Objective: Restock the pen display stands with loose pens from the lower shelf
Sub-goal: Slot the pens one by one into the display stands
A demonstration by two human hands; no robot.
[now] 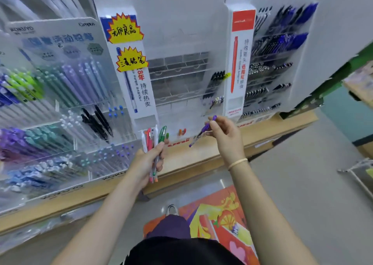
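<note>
While both forearms reach up from the bottom of the frame toward the shelf, the left hand point(148, 159), just left of centre, has its fingers curled round a bundle of pens point(154, 143) held upright, with pink, white and green barrels showing above the fist. The right hand point(224, 135), right of centre and slightly higher, pinches a purple pen point(202, 130) between thumb and fingertips; the pen slants with its tip down-left. A pale band point(237, 163) circles the right wrist. Behind the hands stands a clear uni display stand point(181, 73), most compartments bare. A wooden shelf edge point(181, 159) runs beneath.
</note>
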